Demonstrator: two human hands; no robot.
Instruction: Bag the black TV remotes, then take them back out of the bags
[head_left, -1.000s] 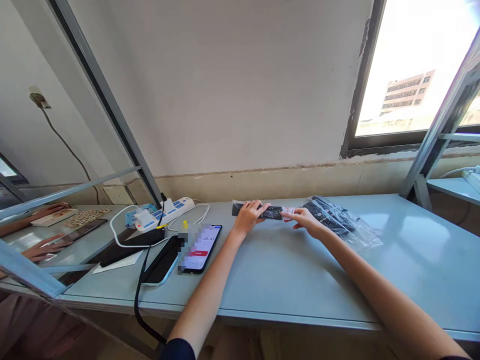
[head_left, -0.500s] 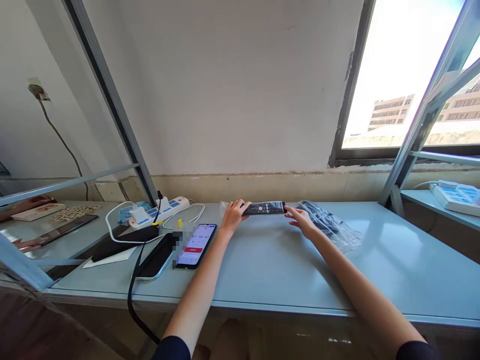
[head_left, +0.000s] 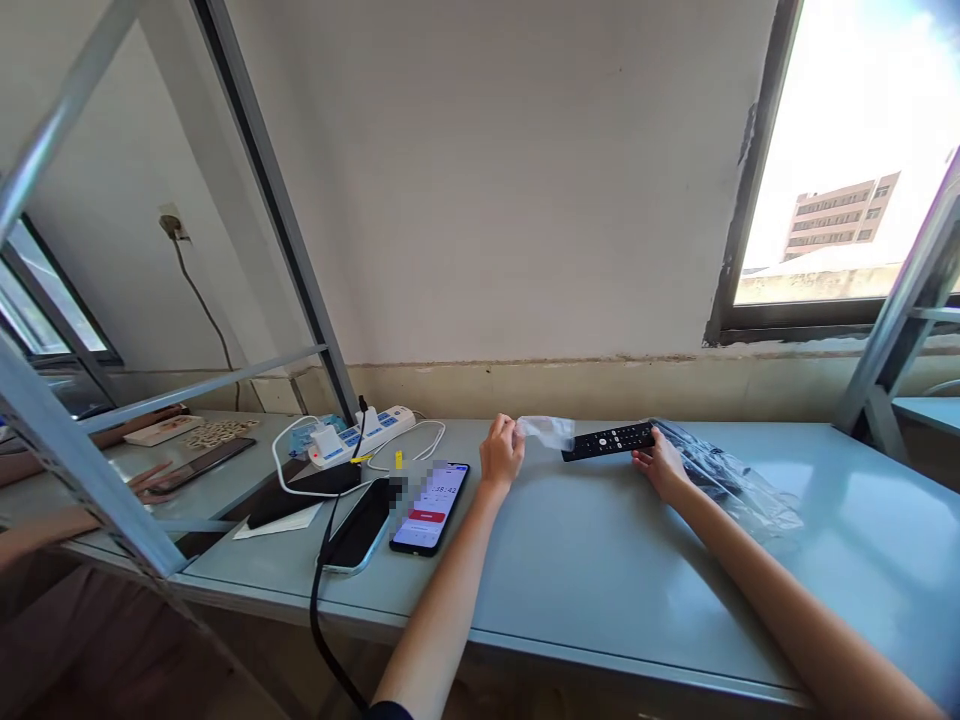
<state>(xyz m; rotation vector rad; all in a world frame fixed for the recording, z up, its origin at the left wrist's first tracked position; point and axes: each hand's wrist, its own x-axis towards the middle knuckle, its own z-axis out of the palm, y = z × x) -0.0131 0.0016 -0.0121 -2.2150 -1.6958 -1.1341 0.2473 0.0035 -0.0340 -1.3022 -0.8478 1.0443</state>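
Black remote is near the back edge of the tabletop, right of its middle, buttons visible. Can't tell if it touches the surface. Right hand: fingers pinching the remote's right end. Left hand: fingers pinching a clear plastic sleeve; its other end meets the remote's left end. Clear bag, dark contents, lies just right of the right hand.

Surface: smooth, pale blue-grey, daylight glare toward the right edge. Left part: lit phone, dark-screened phone beside it, black pouch, white power strip near the back left corner.

Room: plain pale wall with beige band along the back edge, dark-framed window upper right, building outside, grey metal post at back left corner, another person's hand past the left edge.
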